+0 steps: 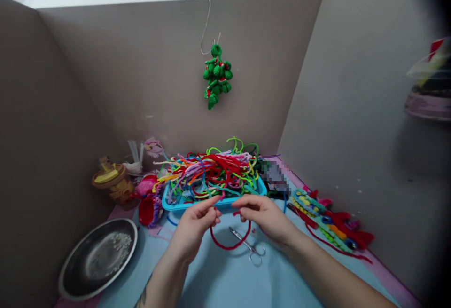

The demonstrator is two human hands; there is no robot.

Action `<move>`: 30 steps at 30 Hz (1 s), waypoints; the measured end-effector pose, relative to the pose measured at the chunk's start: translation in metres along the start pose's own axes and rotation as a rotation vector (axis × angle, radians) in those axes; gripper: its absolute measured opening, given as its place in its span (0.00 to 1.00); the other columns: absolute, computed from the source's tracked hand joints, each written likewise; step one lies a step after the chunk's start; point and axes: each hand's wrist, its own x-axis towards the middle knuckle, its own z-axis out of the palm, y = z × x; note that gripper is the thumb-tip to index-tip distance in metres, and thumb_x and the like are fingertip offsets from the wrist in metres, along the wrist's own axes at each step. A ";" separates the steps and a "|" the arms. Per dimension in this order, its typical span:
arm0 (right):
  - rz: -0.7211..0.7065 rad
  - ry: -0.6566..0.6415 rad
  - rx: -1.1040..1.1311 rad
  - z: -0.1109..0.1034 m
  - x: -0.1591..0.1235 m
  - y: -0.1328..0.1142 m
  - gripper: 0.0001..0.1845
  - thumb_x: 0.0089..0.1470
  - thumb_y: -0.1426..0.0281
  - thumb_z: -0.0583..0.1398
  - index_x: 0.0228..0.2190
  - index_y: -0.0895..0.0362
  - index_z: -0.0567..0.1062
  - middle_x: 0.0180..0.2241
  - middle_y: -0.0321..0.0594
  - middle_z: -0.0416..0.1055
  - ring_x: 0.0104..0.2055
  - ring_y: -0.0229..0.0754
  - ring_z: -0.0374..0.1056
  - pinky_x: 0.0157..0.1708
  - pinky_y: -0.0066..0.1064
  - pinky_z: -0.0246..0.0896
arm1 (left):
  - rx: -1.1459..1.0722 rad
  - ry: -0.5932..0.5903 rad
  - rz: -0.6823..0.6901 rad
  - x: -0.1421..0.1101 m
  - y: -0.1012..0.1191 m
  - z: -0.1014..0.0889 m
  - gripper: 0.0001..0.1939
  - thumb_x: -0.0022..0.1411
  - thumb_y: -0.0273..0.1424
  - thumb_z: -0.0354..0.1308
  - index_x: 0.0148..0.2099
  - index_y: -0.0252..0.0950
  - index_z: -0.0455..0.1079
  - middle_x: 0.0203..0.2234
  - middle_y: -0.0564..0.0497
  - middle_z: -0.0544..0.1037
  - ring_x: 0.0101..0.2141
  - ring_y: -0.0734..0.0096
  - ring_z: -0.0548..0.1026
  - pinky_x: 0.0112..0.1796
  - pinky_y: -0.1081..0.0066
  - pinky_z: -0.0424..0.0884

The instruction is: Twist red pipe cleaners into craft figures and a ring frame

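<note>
A red pipe cleaner (228,248) hangs in a rounded U between my two hands, above the blue cloth. My left hand (197,223) pinches its left end between thumb and fingers, with a bit of red showing at the tips. The other end sits in the fingers of my right hand (260,216), where a short tip pokes out to the left. Below the curve, a pair of metal scissors (252,248) lies on the cloth. Just beyond my fingers, a light blue tray (179,204) carries a heaped tangle of multicoloured strands (218,171).
A metal dish (97,256) with small white bits stands left, near a brown pot (118,183). Pink and purple fuzzy pieces (150,195) lie beside the tray. Colourful fuzzy pieces (327,223) line the right side. A green ornament (216,75) hangs before the grey back panel (141,73).
</note>
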 end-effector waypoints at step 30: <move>-0.343 0.347 -0.389 0.015 -0.010 0.007 0.05 0.46 0.70 0.62 0.23 0.56 0.69 0.25 0.36 0.66 0.31 0.39 0.62 0.33 0.30 0.57 | 0.543 0.222 0.272 0.002 -0.022 0.012 0.06 0.48 0.33 0.61 0.30 0.37 0.74 0.22 0.49 0.77 0.26 0.66 0.73 0.29 0.71 0.66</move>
